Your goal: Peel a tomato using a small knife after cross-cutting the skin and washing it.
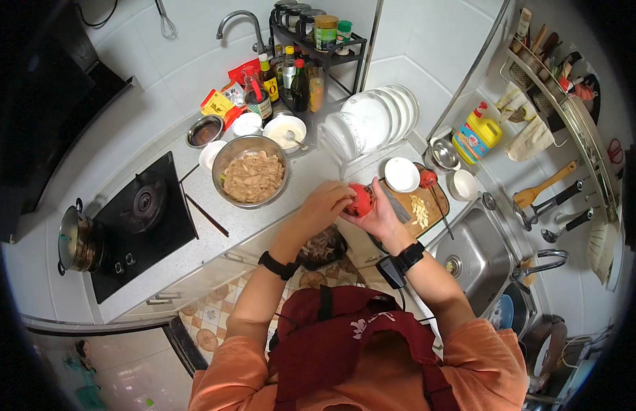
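Note:
My right hand [377, 216] cradles a red tomato [360, 200] with dark, charred-looking patches on its skin. The fingers of my left hand [325, 203] pinch at the tomato's near-left side. Under and beyond my right hand lies a wooden cutting board [435, 199] with a knife blade [395, 203], chopped pale pieces that look like garlic [420, 211] and a white bowl [402, 174]. A second charred tomato [428, 179] sits at the board's far edge, beside a pair of chopsticks [441, 211]. To the left stands a steel bowl of sliced raw meat [254, 174].
A black gas hob [143, 226] with a lidded pot [74, 239] is at left. Chopsticks [207, 215] lie beside it. Bottles [300, 85] and a rack of plates [374, 118] line the back. The steel sink [475, 251] is at right; a dark bin [323, 249] stands below the counter.

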Action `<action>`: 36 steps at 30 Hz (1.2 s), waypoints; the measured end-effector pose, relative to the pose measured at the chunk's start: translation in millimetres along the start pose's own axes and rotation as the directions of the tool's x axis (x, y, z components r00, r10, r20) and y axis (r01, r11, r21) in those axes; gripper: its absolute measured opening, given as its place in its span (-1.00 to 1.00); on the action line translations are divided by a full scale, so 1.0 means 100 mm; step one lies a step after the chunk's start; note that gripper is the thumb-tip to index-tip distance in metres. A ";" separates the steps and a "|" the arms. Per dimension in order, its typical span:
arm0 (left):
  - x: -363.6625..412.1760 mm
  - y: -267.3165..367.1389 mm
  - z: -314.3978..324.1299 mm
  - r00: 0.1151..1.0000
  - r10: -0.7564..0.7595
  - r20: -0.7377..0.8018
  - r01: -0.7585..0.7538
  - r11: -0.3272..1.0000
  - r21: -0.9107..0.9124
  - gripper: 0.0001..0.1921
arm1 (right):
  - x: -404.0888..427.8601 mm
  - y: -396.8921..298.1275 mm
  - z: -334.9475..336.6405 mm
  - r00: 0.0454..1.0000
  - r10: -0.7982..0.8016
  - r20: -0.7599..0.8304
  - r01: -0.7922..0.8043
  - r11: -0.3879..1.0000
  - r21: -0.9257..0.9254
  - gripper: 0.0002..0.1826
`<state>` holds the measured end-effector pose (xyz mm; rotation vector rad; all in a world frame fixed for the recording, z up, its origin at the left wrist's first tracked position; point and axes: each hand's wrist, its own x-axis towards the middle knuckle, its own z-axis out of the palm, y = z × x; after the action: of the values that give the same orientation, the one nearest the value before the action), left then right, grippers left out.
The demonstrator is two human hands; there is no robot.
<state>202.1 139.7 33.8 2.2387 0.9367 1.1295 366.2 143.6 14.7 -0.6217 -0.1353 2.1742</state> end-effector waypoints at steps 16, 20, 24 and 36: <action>-0.04 0.04 -0.02 0.994 0.036 -0.100 -0.029 0.997 0.069 -0.88 | 0.01 -0.02 0.09 1.000 -0.012 0.019 0.012 0.999 -0.033 -0.41; -0.04 0.09 0.04 0.980 -0.032 -0.196 0.038 0.999 0.025 -0.81 | 0.10 -0.03 -0.01 0.994 -0.093 0.061 0.096 0.994 -0.048 -0.43; -0.03 0.08 0.09 0.956 -0.228 -0.186 0.213 0.972 -0.097 -0.79 | 0.10 0.06 0.10 0.960 -0.276 0.038 0.278 0.952 -0.130 -0.49; -0.02 0.08 0.11 0.895 -0.323 -0.309 0.284 0.944 -0.165 -0.87 | 0.17 0.15 0.15 0.883 -0.469 0.008 0.462 0.867 -0.187 -0.56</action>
<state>212.9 132.0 32.0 1.7584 1.2698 1.3946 339.8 149.1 16.4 -0.6555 -0.4272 1.6884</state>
